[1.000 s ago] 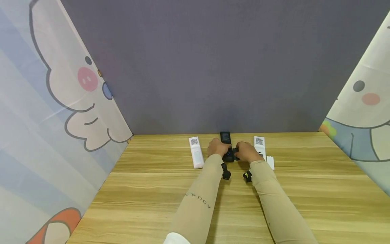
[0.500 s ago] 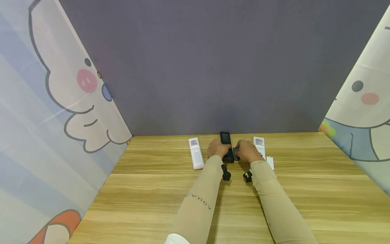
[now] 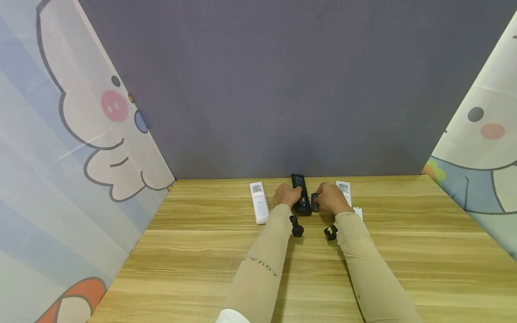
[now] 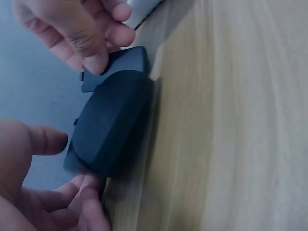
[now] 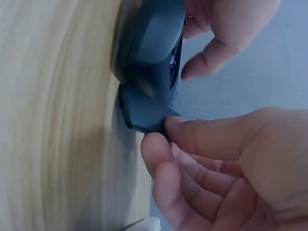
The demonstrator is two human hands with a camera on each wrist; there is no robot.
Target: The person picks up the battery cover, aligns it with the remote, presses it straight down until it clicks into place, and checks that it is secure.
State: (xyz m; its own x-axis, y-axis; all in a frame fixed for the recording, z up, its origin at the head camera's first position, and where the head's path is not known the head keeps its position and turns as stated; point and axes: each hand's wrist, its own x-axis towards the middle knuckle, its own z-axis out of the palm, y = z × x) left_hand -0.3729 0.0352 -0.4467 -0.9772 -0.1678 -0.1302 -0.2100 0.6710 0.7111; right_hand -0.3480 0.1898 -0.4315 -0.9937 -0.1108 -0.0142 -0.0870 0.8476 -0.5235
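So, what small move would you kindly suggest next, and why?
Perhaps the right hand should lay the battery cover flat on the wooden table: it pinches this cover beside the black remote control, whose battery compartment is open.

Both forearms wear snug beige sleeves: the left sleeve [image 3: 253,287] carries spaced dark capitals [image 3: 263,266] that appear to read AQUA and meets white fabric [image 3: 233,316] at its upper end, while the right sleeve [image 3: 373,273] creases near the wrist and bears a tiny dark mark [image 3: 359,296]. The fingers [image 5: 207,137] are bare. A small black unit [image 3: 297,229] juts from the left wrist; another black unit [image 3: 330,235] with a yellow patch [image 3: 330,229] juts from the right.
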